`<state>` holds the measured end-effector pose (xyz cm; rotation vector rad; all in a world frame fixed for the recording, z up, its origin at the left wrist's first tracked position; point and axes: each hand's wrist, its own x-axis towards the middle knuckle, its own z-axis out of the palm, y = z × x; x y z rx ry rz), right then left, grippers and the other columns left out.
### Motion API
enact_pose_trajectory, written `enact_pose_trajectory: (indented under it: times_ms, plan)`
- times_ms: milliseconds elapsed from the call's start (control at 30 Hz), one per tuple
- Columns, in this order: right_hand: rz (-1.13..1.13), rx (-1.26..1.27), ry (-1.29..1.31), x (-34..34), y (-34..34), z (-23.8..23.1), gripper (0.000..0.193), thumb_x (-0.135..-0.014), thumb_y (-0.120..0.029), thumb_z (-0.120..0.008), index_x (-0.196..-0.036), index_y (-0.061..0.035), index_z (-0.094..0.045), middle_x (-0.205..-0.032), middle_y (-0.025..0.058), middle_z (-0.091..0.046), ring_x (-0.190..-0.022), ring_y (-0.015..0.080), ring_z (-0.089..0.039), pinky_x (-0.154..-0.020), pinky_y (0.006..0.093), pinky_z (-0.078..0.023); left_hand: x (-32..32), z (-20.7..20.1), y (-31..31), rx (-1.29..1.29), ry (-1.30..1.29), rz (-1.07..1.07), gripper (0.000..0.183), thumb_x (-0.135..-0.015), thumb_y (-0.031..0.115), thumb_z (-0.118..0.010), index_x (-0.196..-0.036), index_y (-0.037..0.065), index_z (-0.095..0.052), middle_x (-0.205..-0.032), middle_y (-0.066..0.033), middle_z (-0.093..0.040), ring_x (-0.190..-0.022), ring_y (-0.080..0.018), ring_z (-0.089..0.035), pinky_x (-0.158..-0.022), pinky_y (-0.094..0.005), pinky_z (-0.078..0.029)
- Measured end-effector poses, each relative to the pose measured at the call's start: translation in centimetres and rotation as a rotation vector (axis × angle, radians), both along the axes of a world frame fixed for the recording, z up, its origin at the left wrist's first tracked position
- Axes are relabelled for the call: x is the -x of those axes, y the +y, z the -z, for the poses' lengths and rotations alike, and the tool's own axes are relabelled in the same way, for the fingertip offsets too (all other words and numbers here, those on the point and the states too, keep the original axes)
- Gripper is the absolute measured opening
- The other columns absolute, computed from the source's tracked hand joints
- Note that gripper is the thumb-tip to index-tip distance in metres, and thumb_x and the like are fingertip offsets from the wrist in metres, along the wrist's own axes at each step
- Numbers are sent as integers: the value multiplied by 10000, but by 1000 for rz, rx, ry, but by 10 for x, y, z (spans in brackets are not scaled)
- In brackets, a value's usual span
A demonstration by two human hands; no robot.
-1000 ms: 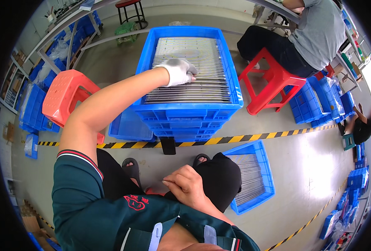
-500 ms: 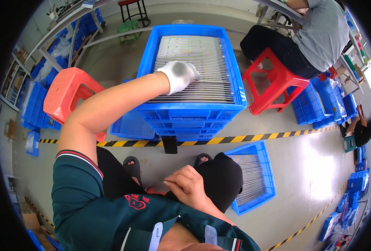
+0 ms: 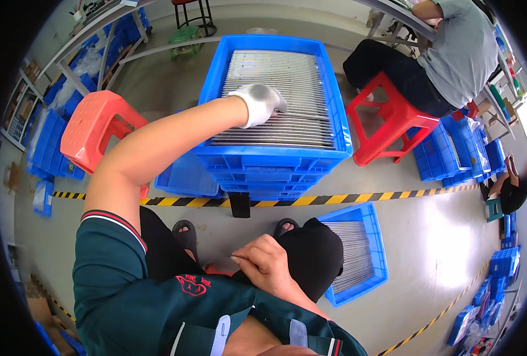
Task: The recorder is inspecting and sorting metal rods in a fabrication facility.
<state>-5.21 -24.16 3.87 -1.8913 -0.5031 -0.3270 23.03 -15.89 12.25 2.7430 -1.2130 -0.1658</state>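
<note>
Left hand [image 3: 259, 105], in a white glove with a grey patch, is laid on the thin metal rods [image 3: 278, 68] in the top blue crate [image 3: 342, 113]. Its fingers [image 3: 280, 103] bend down onto the rods near the middle of the layer; their undersides are hidden from this angle, so whether a rod is gripped cannot be told. The rods lie side by side, lengthwise from left to right, and cover most of the crate's inside.

Right hand [image 3: 264, 261] is bare and raised in front of the lap, well apart from the crate. Its fingers are curled in, thumb brought up against the forefinger, with a narrow closure.

The top crate sits on a stack of similar blue crates [image 3: 275, 179]. A blue bin [image 3: 189, 179] is on the floor just left of the stack, and a black upright piece [image 3: 240, 205] stands at its near side. Black-and-yellow floor tape [image 3: 323, 199] runs across behind the wearer's sandals [image 3: 185, 235]. Right of the wearer's knee, a second blue crate [image 3: 378, 246] on the floor holds more rods [image 3: 356, 252].

Farther out, a red stool [image 3: 88, 124] stands at left; at right, a person in a grey shirt [image 3: 460, 59] sits on another red stool [image 3: 388, 115].
</note>
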Motion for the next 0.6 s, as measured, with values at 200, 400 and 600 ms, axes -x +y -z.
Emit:
enact_pose_trajectory:
  times_ms: [200,400,600]
  plan:
    - [-8,-3,-2,-2,0,1,136,-676,-8,-742,-794,-41,-681,-739,48,-624,-703,216,-565,-622,316,-455,-13,19,-3,96,-77,-36,259,-866,98,-554,-1104,92,-656,-1034,-150,-651,-936,-324,-624,-865,-383,-479]
    - [-21,-2,16,-5,1,-1,126,-683,2,-734,-788,-38,-678,-740,59,-625,-706,221,-568,-620,311,-456,2,5,-12,-101,-16,-47,267,-929,251,-498,-1003,52,-659,-972,-177,-653,-892,-346,-629,-811,-416,-490]
    - [-35,2,22,-6,1,-3,127,-683,22,-731,-783,-26,-670,-750,68,-627,-711,224,-571,-625,308,-456,-5,-37,0,51,251,-95,335,-946,204,-484,-1244,79,-570,-1228,-130,-595,-1075,-277,-588,-949,-332,-444]
